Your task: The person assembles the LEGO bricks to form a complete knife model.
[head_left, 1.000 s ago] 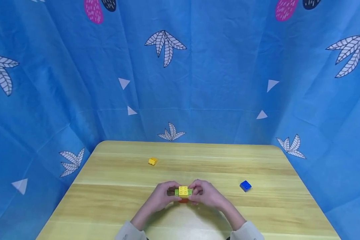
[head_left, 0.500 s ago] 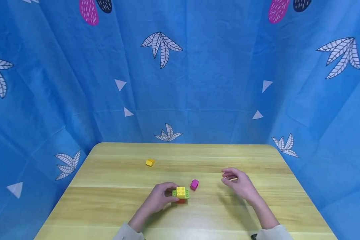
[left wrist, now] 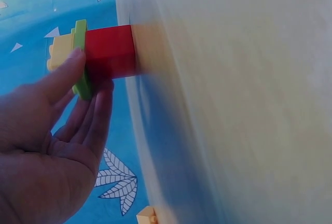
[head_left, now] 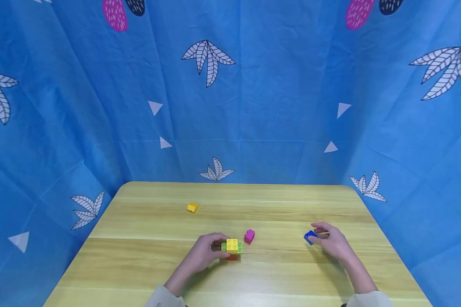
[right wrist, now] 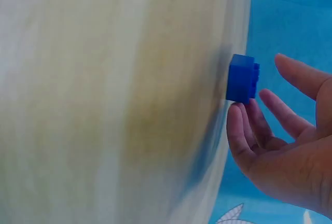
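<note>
My left hand [head_left: 205,253] grips a stack of toy building bricks between thumb and fingers, a little left of the table's middle. The stack has a yellow brick [head_left: 232,244] on top, a green plate [left wrist: 80,58] beneath it and a red brick [left wrist: 110,52] at the bottom, standing on the table. My right hand [head_left: 334,243] is at a blue brick [right wrist: 241,79] on the right side. In the right wrist view its fingertips are at the brick's side while the thumb stays apart from it. A magenta brick [head_left: 249,236] lies just right of the stack.
A small yellow-orange brick [head_left: 192,207] lies farther back on the wooden table [head_left: 146,221], left of the middle. A blue patterned cloth [head_left: 276,106] hangs behind the table and along both sides.
My right hand has left the stack and moved right to the blue brick. The magenta brick, not visible a second ago, now lies beside the stack. My left hand keeps its grip.
</note>
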Demonstrator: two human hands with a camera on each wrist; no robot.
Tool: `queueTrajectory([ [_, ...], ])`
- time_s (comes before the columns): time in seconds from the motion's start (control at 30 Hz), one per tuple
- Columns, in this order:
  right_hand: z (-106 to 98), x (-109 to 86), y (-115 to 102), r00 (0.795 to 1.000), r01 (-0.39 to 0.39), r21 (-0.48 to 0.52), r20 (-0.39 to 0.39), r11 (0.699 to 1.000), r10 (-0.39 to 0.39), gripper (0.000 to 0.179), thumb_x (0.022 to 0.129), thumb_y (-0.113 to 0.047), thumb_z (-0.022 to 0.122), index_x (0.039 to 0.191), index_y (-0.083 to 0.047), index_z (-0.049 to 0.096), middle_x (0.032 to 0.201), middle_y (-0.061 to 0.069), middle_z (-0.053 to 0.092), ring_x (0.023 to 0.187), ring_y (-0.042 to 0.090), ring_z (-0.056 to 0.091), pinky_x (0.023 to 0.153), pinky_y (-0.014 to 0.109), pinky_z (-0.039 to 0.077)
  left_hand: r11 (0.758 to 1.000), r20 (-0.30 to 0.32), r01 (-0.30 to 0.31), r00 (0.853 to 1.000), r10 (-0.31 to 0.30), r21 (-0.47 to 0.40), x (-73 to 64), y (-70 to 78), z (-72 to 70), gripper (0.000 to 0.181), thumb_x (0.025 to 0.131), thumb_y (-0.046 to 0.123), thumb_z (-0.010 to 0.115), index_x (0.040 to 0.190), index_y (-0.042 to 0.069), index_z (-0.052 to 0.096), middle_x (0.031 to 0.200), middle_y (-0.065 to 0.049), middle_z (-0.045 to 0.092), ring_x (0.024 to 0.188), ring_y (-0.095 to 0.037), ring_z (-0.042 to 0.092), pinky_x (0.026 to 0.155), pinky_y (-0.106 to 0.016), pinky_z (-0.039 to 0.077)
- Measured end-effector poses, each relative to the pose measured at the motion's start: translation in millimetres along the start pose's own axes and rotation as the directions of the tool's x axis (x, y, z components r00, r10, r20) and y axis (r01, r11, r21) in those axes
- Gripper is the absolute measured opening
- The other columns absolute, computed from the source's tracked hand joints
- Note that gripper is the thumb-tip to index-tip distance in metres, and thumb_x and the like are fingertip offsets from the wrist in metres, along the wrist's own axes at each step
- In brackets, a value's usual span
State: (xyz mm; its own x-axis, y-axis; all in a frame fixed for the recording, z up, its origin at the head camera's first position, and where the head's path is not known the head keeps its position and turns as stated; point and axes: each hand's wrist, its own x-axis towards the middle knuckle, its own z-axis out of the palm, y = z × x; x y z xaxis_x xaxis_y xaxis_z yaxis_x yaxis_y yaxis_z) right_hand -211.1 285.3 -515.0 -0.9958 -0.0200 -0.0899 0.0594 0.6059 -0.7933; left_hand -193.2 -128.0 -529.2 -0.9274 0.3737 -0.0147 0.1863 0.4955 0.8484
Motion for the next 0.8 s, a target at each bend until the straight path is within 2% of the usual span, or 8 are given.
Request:
queueTrajectory([
  [0.3,7,7.6,8,1.000,-0.010,-0.021,0.028,1.000,0.011,0.053,0.088,-0.008,0.080,0.134,0.007,0.060,0.125,0.027,0.066,0.110,0.036,0.066,0.084,0.032,0.056,1.000,0.002,0.007,1.000,-0.007,-0.003,0.6,-1.1,0.3,0.039,0.086,0.012,0.083,0.123,0.014,0.072,0.118,-0.004,0.073,0.102,-0.017,0.068,0.087,-0.029,0.061],
  [0.63,11,10.4,6,1.000,-0.009,-0.040,0.010,0.999,0.009,0.043,0.089,-0.006,0.079,0.127,0.008,0.065,0.119,0.026,0.070,0.107,0.036,0.068,0.088,0.043,0.059,1.000,0.004,0.001,1.000,-0.001,0.003,1.4,-1.7,-0.4,0.038,0.086,0.014,0.083,0.123,0.015,0.073,0.117,-0.003,0.073,0.100,-0.016,0.068,0.085,-0.025,0.060],
  [0.8,17,5.2,-6,0.999,0.029,-0.007,0.031,1.000,-0.029,0.044,0.091,-0.006,0.077,0.130,0.008,0.064,0.122,0.026,0.069,0.111,0.037,0.068,0.090,0.041,0.060,1.000,0.001,0.005,1.000,-0.005,0.003,0.8,-0.2,-0.9,0.038,0.086,0.013,0.083,0.123,0.014,0.073,0.117,-0.004,0.073,0.100,-0.016,0.067,0.085,-0.024,0.059],
])
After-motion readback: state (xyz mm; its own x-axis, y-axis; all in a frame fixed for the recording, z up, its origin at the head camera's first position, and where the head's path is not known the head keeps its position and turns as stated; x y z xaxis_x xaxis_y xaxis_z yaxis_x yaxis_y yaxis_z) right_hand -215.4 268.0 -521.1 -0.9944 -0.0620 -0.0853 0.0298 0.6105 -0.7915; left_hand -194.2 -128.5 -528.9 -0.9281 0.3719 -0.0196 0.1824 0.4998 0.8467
